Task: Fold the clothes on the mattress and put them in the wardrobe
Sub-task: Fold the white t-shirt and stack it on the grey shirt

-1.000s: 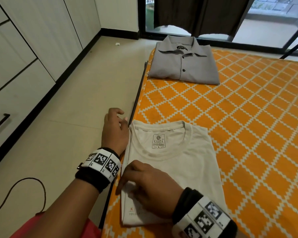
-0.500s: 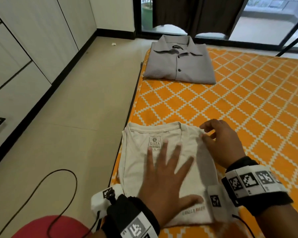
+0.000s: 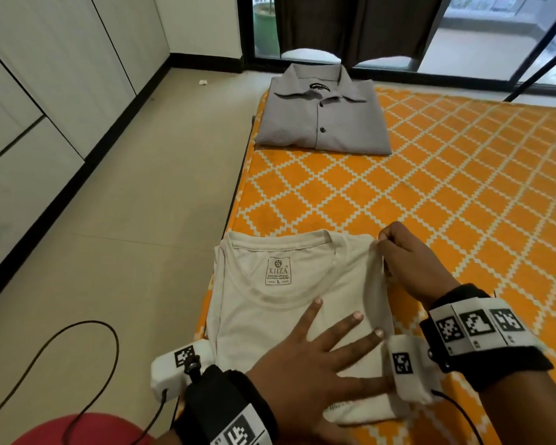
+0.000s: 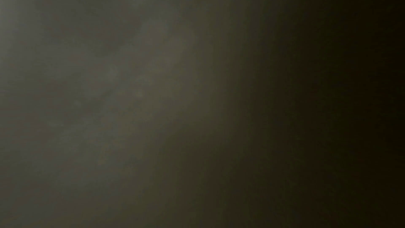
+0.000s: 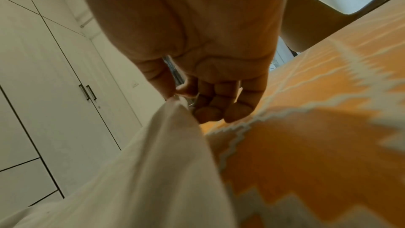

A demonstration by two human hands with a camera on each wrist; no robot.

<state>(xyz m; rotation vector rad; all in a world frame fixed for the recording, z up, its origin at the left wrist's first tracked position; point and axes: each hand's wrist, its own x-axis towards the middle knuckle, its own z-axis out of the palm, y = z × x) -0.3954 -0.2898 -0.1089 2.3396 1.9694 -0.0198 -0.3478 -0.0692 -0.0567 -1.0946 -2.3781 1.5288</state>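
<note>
Cream T-shirt, folded, lies at lower centre of the head view on the orange mattress, at its left edge next to the floor. Neck label faces up.

Left hand: flat on the lower half of the T-shirt, fingers straight and spread, pressing the cloth down; it holds nothing. Left wrist view is dark and blurred, nothing readable there.

Right hand: at the T-shirt's right edge, right of centre in the head view. Thumb and forefinger pinch the upper right corner of the cloth and hold it raised off the mattress; a fold of fabric hangs from the pinch down toward the left hand. Right wrist view confirms this: right hand at centre frame with the white T-shirt running from the pinch to the lower left, other fingers curled under, mattress at right.

Grey shirt, folded with collar up and buttoned, lies at upper centre of the head view on the far left corner of the mattress, well apart from the T-shirt.

Wardrobe with white panels fills the upper left of the head view; doors closed. In the right wrist view the wardrobe is at left, with two dark handles.

Black cable loops on the floor, lower left.
</note>
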